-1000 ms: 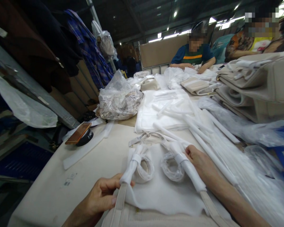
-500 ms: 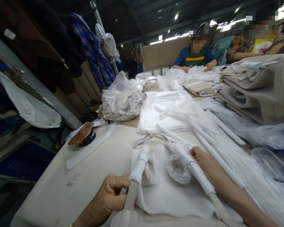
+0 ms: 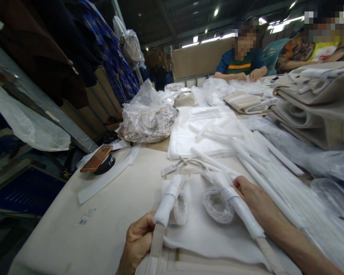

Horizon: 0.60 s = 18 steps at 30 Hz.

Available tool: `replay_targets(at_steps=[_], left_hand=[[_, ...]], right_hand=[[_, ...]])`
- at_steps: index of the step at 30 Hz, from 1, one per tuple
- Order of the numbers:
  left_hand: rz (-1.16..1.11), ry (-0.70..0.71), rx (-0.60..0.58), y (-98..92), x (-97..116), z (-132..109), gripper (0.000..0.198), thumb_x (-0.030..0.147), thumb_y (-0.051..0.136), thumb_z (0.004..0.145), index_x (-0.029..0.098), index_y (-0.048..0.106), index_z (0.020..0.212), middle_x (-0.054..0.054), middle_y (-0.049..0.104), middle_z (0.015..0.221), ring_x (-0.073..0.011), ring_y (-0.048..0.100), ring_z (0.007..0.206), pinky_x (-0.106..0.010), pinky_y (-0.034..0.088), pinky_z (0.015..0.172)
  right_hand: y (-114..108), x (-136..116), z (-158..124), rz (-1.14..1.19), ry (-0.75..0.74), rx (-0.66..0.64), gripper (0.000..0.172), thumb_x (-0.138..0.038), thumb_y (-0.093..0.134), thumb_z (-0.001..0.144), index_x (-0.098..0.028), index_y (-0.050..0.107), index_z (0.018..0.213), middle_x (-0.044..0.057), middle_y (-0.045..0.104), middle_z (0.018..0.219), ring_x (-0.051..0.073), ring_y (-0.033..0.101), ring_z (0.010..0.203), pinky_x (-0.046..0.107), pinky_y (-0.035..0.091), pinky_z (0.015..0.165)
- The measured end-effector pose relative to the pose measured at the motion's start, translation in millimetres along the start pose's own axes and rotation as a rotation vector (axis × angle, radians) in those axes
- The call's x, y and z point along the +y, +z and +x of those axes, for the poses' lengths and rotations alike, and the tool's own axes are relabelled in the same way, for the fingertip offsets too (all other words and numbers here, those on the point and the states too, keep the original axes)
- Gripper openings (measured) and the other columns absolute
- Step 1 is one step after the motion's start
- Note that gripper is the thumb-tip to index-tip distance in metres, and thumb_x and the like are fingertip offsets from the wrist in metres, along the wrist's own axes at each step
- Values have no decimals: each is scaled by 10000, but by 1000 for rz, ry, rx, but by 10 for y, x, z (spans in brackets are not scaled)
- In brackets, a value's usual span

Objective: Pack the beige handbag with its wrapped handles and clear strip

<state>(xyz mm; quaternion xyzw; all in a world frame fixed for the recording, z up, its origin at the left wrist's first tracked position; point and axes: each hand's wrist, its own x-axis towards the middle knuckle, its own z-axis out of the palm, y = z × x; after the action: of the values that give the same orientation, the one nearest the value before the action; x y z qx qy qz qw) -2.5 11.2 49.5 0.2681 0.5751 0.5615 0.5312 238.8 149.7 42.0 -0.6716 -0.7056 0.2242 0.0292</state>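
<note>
Head view: left hand (image 3: 139, 237) pinches strap (image 3: 157, 244), right hand's (image 3: 252, 195) hold unclear, bag (image 3: 196, 266) between them.

your left hand (image 3: 139, 238), toward seven o'clock, was bare; your right hand (image 3: 248, 193) and forearm (image 3: 292, 237), toward four o'clock, were uncovered.

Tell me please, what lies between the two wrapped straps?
In the head view, between the left strap and the right strap lie two plastic-wrapped loops, with a white sheet beneath.
</note>
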Motion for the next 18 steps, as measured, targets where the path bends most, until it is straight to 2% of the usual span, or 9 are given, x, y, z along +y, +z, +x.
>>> replay_targets(at_steps=[6, 10, 13, 15, 18], left_hand=[[-9, 40, -149, -262, -189, 62, 234, 232, 793, 488, 159, 574, 448, -22, 560, 606, -157, 506, 637, -251, 381, 606], [-31, 43, -178, -343, -253, 96, 248, 259, 795, 479, 176, 567, 431, -19, 576, 596, -135, 465, 558, -250, 356, 548], [-66, 61, -137, -323, -280, 87, 293, 288, 825, 480, 183, 560, 411, -12, 574, 550, -119, 428, 506, -237, 321, 494], [-77, 42, -65, -337, -308, 74, 328, 323, 852, 464, 187, 555, 425, 12, 517, 494, -106, 398, 467, -225, 297, 461], [14, 29, 24, -446, -375, 94, 372, 392, 861, 460, 183, 553, 462, 24, 470, 489, -92, 360, 453, -213, 284, 445]], right_hand=[[12, 4, 1, 13, -5, 27, 117, -239, 403, 926, -200, 457, 829, 61, 603, 735, 223, 572, 710, 277, 303, 597], [10, 8, 4, 36, 2, 33, 142, -247, 401, 930, -184, 493, 841, 66, 611, 727, 213, 567, 689, 266, 287, 575], [-8, -14, -3, 48, 4, 61, 141, -238, 419, 923, -174, 515, 841, 72, 621, 745, 201, 558, 687, 260, 275, 571], [-21, -27, -10, 60, -5, 81, 132, -235, 442, 912, -174, 529, 835, 64, 626, 749, 190, 552, 686, 257, 274, 573], [-29, -22, -17, 87, -12, 107, 125, -233, 471, 888, -172, 547, 811, 51, 625, 728, 175, 537, 657, 255, 274, 568]])
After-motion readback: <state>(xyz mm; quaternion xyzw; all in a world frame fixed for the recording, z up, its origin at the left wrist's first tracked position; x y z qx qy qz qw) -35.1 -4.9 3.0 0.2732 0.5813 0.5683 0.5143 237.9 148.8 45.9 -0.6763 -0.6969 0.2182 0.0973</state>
